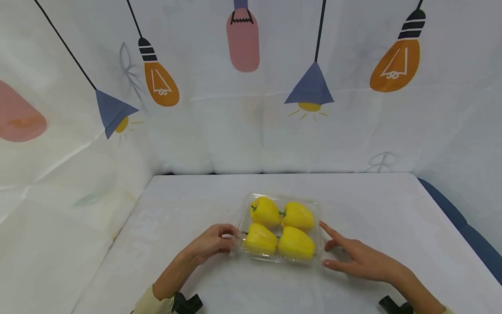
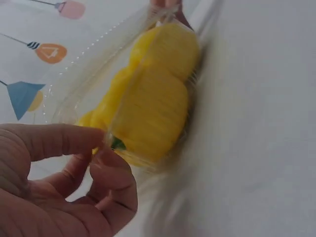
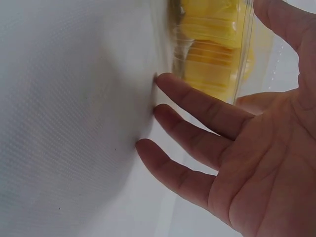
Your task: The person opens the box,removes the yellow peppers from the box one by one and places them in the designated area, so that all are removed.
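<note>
A clear plastic clamshell box (image 1: 280,199) lies on the white table, with several yellow bell peppers (image 1: 296,243) inside, each showing a short green stem or part of one. At the box's left side, my left hand (image 1: 215,240) pinches the rim between thumb and fingers, as the left wrist view shows close up. My right hand (image 1: 361,259) is at the opposite side, fingers spread and fairly straight. Its index fingertip is at the box's right edge. In the right wrist view, the other fingertips (image 3: 168,116) of that hand hang close to the tabletop.
The white table (image 1: 196,192) reaches back to a white cloth wall (image 1: 235,135) printed with lamps and bulbs. Dark blue material (image 1: 462,231) shows beyond the table's right edge. A dark wrist-worn device (image 1: 187,303) sits by my left sleeve.
</note>
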The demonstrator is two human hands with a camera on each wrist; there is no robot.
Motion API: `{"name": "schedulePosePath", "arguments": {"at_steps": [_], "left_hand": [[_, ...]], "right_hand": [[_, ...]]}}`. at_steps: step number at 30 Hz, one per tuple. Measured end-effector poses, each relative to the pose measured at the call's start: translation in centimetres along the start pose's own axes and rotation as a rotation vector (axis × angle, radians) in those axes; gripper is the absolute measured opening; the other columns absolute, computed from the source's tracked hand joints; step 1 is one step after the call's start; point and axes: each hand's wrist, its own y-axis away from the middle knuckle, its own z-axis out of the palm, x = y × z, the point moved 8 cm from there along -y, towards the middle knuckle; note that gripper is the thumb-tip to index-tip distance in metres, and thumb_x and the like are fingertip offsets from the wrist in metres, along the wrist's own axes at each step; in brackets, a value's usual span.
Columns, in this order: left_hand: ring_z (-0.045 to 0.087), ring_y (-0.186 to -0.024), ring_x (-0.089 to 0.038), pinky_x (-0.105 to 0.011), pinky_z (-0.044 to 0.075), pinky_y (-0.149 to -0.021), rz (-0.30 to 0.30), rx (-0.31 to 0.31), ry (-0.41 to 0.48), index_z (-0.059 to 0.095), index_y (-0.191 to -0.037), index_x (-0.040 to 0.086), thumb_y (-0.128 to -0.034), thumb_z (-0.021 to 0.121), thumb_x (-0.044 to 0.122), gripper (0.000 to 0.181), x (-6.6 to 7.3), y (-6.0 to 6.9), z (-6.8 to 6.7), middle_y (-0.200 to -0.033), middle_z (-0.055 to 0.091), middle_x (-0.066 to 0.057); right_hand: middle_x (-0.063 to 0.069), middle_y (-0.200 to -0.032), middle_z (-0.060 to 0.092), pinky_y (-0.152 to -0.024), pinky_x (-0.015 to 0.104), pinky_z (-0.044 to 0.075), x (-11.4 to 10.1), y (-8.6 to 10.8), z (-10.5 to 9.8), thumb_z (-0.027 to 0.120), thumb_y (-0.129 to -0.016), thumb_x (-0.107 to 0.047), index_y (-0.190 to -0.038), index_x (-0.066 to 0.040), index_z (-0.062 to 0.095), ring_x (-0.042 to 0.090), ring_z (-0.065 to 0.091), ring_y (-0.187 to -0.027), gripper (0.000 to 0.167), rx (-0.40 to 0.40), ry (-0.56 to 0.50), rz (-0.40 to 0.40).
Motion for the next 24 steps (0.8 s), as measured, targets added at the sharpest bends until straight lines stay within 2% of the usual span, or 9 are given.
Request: {"name": "schedulePosePath", "arguments": {"at_steps": [2,5,11,21,24], "left_hand": [[0.055,-0.076,-0.016,-0.026,0.049,-0.065,0.004,-0.024,-0.006,0.055,-0.115,-0.005,-0.0866,0.065,0.002,0.030,-0.1,0.2,0.0,-0.101,0.059,-0.008],[0.055,-0.077,-0.016,-0.026,0.049,-0.066,0.044,-0.035,-0.035,0.053,-0.117,-0.003,-0.0877,0.066,0.003,0.033,0.0,0.4,0.0,-0.108,0.055,-0.010],[0.060,-0.080,-0.019,-0.026,0.049,-0.064,0.100,0.004,-0.110,0.051,-0.119,-0.001,-0.0892,0.067,0.006,0.035,0.1,0.7,-0.3,-0.111,0.055,-0.014],[0.063,-0.083,-0.024,-0.031,0.053,-0.065,0.106,0.058,-0.138,0.050,-0.129,0.004,-0.0877,0.071,0.007,0.046,-0.3,1.1,-0.8,-0.107,0.059,-0.012],[0.064,-0.084,-0.023,-0.031,0.052,-0.064,0.108,0.063,-0.141,0.051,-0.129,0.005,-0.0869,0.074,0.008,0.048,-0.4,1.2,-0.8,-0.105,0.060,-0.011]], "right_hand": [[-0.003,-0.117,0.062,-0.082,0.045,0.051,-0.2,0.0,-0.1,0.061,-0.094,-0.051,-0.159,-0.024,0.004,0.025,0.057,-0.106,0.091,0.003,0.008,-0.011],[-0.003,-0.116,0.063,-0.084,0.050,0.050,-0.4,0.0,-0.4,0.062,-0.094,-0.051,-0.159,-0.023,0.005,0.026,0.058,-0.107,0.090,0.012,0.020,-0.018],[-0.001,-0.117,0.063,-0.085,0.054,0.048,-0.3,-0.1,-0.2,0.062,-0.094,-0.050,-0.159,-0.024,0.004,0.028,0.056,-0.107,0.091,-0.008,-0.003,-0.002],[0.005,-0.124,0.062,-0.086,0.060,0.048,-0.1,-0.3,-0.4,0.066,-0.092,-0.049,-0.159,-0.024,0.014,0.033,0.054,-0.113,0.089,0.048,-0.010,-0.022],[0.005,-0.126,0.061,-0.084,0.056,0.050,-0.2,-0.3,-0.6,0.068,-0.090,-0.050,-0.158,-0.022,0.019,0.032,0.056,-0.113,0.088,0.081,0.007,-0.030]]}}
